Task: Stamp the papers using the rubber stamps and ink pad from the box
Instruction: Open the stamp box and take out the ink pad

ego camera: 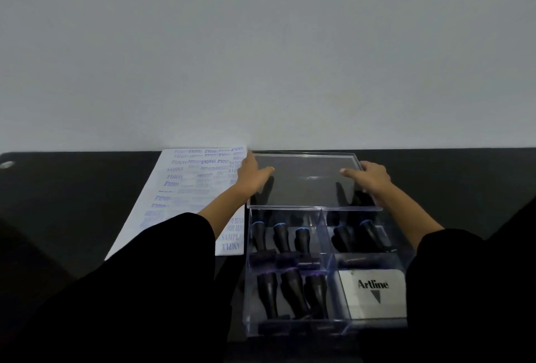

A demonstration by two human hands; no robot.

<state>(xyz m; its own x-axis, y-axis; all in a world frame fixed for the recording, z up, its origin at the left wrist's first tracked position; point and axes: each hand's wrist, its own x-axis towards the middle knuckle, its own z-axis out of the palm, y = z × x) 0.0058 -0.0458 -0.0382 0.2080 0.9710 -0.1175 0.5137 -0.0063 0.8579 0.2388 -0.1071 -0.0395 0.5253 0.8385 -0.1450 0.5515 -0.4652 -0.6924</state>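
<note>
A clear plastic box point(247, 290) stands on the dark table in front of me, divided into compartments. Several black-handled rubber stamps point(291, 294) lie in its left compartments and a few more in the back right one. A white Artline ink pad point(374, 293) sits in the front right compartment. The clear lid point(310, 180) lies flat beyond the box, over its far edge. My left hand point(252, 178) grips the lid's left edge and my right hand point(369, 178) grips its right edge. A stamped paper point(185, 188) lies left of the box, partly under my left arm.
A plain white wall point(261, 43) rises right behind the table's far edge. The black tabletop point(72, 188) stretches left of the paper and right of the box. My dark sleeves cover the near part of the view.
</note>
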